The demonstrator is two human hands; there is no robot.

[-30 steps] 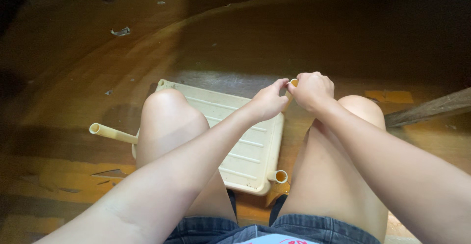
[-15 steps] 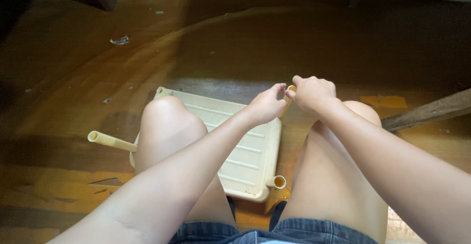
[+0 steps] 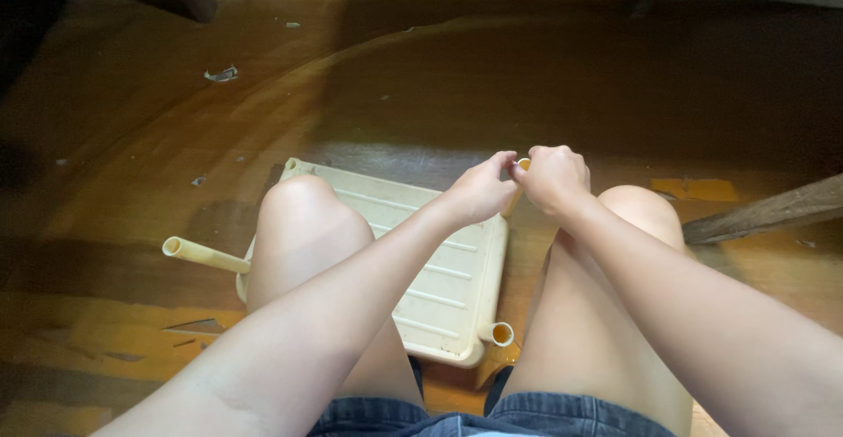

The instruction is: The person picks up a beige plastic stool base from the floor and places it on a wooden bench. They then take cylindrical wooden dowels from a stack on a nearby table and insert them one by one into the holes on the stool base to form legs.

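A cream plastic shelf panel (image 3: 448, 283) with ribbed lines lies on the wooden floor between my knees. A cream tube leg (image 3: 200, 253) sticks out from its left corner, and a short round socket (image 3: 501, 333) shows at its near right corner. At the far right corner another cream tube (image 3: 522, 166) stands up, mostly hidden by my fingers. My left hand (image 3: 479, 191) pinches it from the left. My right hand (image 3: 551, 178) is closed around it from the right. Both hands touch each other over the tube.
The floor is worn brown wood (image 3: 421, 86) with small scraps of debris (image 3: 221, 74) at the upper left. A wooden plank (image 3: 764, 213) angles in from the right edge. Dark furniture edges run along the top.
My hands stay joined on the tube at the panel's far right corner. The view has shifted slightly, so panel and knees sit a little lower in the frame.
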